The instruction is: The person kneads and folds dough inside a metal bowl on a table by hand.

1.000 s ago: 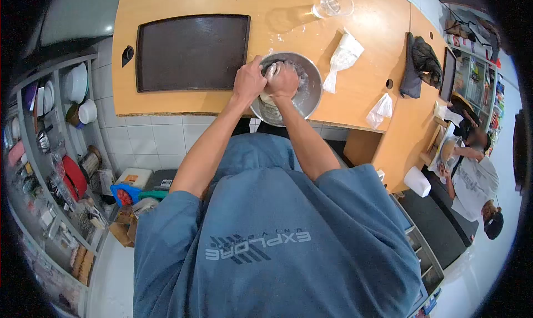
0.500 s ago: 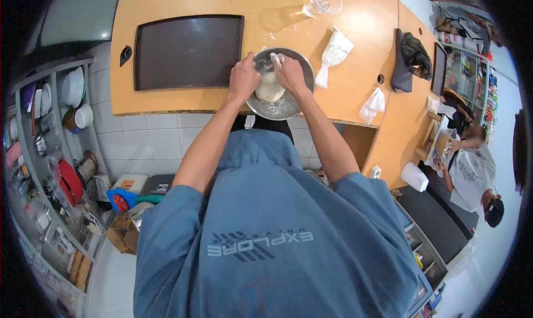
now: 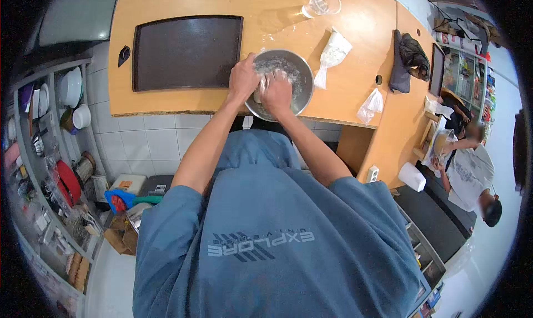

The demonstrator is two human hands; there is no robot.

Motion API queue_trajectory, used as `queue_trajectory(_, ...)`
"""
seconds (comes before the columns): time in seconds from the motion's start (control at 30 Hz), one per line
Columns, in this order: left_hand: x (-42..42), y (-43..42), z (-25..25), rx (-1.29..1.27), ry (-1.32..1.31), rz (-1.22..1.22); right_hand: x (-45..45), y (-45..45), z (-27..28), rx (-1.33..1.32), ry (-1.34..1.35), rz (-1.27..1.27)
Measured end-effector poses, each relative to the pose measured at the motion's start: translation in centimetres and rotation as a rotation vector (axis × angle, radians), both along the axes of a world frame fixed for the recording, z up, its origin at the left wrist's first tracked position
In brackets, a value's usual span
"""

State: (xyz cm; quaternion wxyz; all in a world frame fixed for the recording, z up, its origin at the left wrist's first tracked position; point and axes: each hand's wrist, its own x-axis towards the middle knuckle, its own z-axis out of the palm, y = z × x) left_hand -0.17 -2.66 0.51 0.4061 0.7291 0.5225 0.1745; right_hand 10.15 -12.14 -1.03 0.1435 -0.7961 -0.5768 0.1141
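A round metal bowl (image 3: 304,90), dusted with flour inside, stands at the table's front edge. My left hand (image 3: 244,80) is closed on the bowl's left rim. Inside the bowl, my right hand (image 3: 276,90) has its floury fingers curled over a lump of pale dough (image 3: 257,96) and pressed into it. Most of the dough is hidden under that hand. Right of the bowl lies a tied plastic bag of white powder (image 3: 334,50).
A dark baking tray (image 3: 187,54) lies left of the bowl. Behind stands a clear cup (image 3: 322,4). A smaller plastic bag (image 3: 371,106) sits near the right front edge, with dark cloth (image 3: 413,57) farther right. Another person (image 3: 469,168) is at the far right.
My right hand has moved from the bowl's far side down onto the dough, covering most of it. My left hand stays at the rim.
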Motion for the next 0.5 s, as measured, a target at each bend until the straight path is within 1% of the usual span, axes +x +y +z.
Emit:
queue_trajectory(0.07,-0.2,0.0,0.3,-0.015,-0.015,-0.02,-0.8,-0.2,0.3,0.012,-0.082,0.018)
queue_trajectory(0.17,-0.1,0.0,-1.1,-0.008,-0.001,-0.017,-1.7,-0.2,0.2,-0.027,-0.127,-0.017)
queue_trajectory(0.27,-0.1,0.1,-0.7,-0.064,0.022,-0.02,-1.8,0.5,-0.5,-0.072,-0.098,-0.059)
queue_trajectory(0.37,0.1,0.1,-0.5,-0.052,0.065,-0.012,-1.6,1.1,-1.4,-0.12,-0.077,-0.092)
queue_trajectory(0.5,0.0,0.1,-0.8,-0.037,0.029,-0.016,-1.1,2.0,-2.2,-0.16,-0.055,-0.118)
